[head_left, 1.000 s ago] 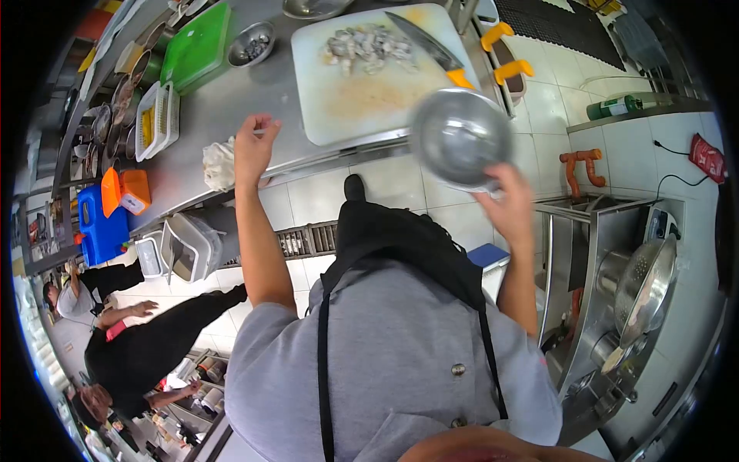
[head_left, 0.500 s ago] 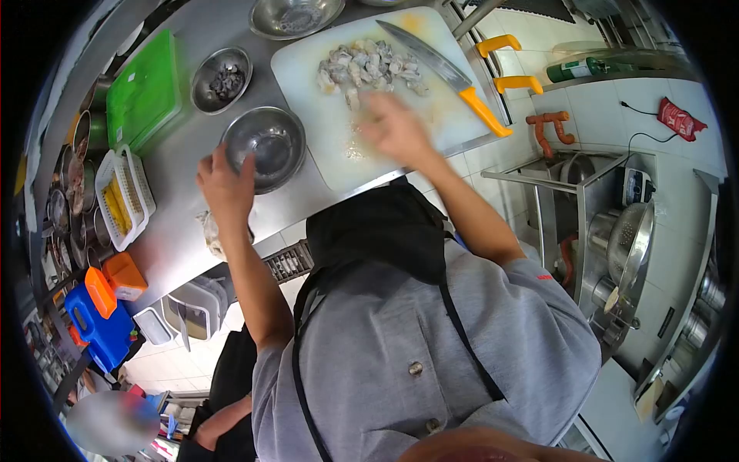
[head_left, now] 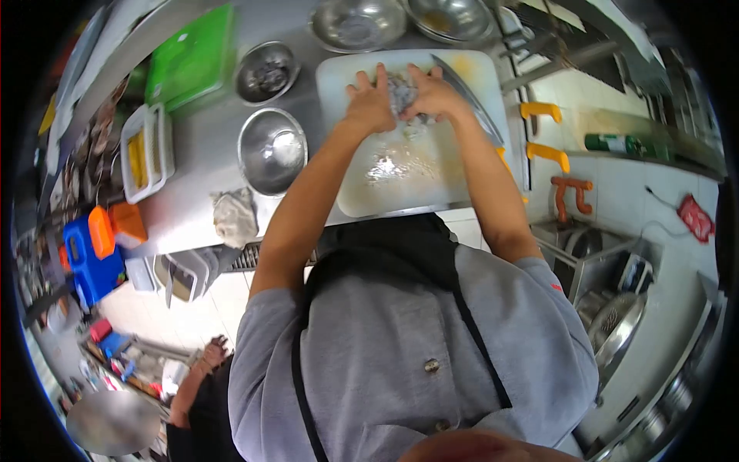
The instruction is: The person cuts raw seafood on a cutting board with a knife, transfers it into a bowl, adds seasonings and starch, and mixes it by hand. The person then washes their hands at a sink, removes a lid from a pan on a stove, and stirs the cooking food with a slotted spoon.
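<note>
On the white cutting board [head_left: 416,173], a pile of raw shrimp pieces [head_left: 401,94] lies between my two hands. My left hand [head_left: 372,104] rests at the pile's left side with its fingers spread. From the right, my right hand [head_left: 437,96] touches the pile, its fingers also apart and partly covering it. Beside that hand lies a large knife [head_left: 475,102] with a yellow handle, partly hidden by my forearm. An empty steel bowl [head_left: 271,152] stands left of the board.
A smaller bowl [head_left: 267,73] holds dark scraps. Two steel bowls [head_left: 358,27] stand behind the board. A crumpled cloth [head_left: 234,217] lies at the counter edge. Farther left are a green lidded container [head_left: 190,58] and a white basket [head_left: 146,154]. Another person's hand [head_left: 212,354] shows lower left.
My left hand has left the empty bowl and moved right onto the board. My right hand has moved up to the shrimp, which are now pushed into a tighter pile.
</note>
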A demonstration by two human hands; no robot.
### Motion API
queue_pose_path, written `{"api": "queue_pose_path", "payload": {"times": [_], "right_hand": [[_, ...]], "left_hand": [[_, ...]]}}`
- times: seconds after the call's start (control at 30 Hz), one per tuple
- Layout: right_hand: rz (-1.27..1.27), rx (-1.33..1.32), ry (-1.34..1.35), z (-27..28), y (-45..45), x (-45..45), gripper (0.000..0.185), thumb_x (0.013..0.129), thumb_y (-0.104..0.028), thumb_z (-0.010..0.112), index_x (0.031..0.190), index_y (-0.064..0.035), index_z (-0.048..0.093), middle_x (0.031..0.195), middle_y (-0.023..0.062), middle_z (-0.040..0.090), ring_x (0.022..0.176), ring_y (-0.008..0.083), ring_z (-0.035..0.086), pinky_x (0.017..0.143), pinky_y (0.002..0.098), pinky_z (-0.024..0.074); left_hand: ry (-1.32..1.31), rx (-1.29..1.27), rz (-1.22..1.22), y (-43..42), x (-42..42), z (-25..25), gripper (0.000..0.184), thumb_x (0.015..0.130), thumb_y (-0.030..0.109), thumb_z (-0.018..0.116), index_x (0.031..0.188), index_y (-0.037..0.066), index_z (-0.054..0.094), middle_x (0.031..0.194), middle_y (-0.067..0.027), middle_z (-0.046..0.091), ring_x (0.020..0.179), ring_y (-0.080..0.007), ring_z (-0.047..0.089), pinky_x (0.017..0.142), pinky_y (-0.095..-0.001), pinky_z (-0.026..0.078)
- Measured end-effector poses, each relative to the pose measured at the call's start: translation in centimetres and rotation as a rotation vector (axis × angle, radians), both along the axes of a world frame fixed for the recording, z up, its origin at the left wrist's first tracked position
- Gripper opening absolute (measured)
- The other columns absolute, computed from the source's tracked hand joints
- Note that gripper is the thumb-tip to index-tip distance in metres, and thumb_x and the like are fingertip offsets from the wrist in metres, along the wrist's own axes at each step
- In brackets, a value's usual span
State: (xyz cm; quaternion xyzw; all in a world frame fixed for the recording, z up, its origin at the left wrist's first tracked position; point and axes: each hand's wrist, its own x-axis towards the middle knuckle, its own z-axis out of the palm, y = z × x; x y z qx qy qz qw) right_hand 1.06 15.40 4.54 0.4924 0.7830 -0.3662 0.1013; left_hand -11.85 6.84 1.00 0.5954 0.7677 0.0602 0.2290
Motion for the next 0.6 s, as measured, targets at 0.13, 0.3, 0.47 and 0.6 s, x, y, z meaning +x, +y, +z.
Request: {"api": "queue_pose_path", "payload": {"times": [0.13, 0.3, 0.47, 0.6], "right_hand": [[0.118, -0.028, 0.059, -0.1, 0.7, -1.9, 0.1, 0.052, -0.017, 0.083, 0.141, -0.0149, 0.037, 0.128, 0.0163, 0.045, 0.111, 0.0362, 0.054, 0.061, 0.0424, 0.0575], [0.177, -0.017, 0.461, -4.9, 2.6, -0.9, 0.086, 0.056, -0.006, 0.076, 0.136, -0.0034, 0.042, 0.132, 0.015, 0.051, 0.114, 0.0242, 0.056, 0.095, 0.0331, 0.0459], [-0.087, -0.425, 0.7, -5.1, 2.7, -1.2, 0.083, 0.061, 0.013, 0.062, 0.139, -0.0056, 0.04, 0.132, 0.0129, 0.051, 0.116, 0.0232, 0.053, 0.094, 0.0345, 0.0456], [-0.087, -0.446, 0.863, -1.4, -0.3, -3.1, 0.079, 0.062, 0.013, 0.06, 0.137, -0.0061, 0.043, 0.134, 0.0106, 0.05, 0.119, 0.0214, 0.051, 0.095, 0.0343, 0.0445]], "left_hand": [[-0.12, 0.081, -0.029, 1.3, -1.3, -0.7, 0.103, 0.055, 0.02, 0.084, 0.141, 0.002, 0.03, 0.126, -0.0281, 0.038, 0.115, -0.0417, 0.044, 0.098, -0.0465, 0.039], [-0.3, 0.505, -0.131, 1.8, -1.8, -4.8, 0.085, 0.06, 0.025, 0.083, 0.128, -0.007, 0.044, 0.125, -0.028, 0.048, 0.118, -0.0414, 0.044, 0.104, -0.0436, 0.036], [-0.612, 0.331, 0.013, 0.8, -2.9, -1.6, 0.084, 0.051, 0.022, 0.082, 0.124, -0.002, 0.048, 0.115, -0.0271, 0.055, 0.113, -0.0363, 0.052, 0.097, -0.0383, 0.044], [-0.538, 0.548, -0.036, -1.8, -4.9, 1.2, 0.083, 0.058, 0.029, 0.078, 0.127, -0.001, 0.044, 0.119, -0.0281, 0.051, 0.115, -0.0394, 0.05, 0.098, -0.039, 0.043]]}}
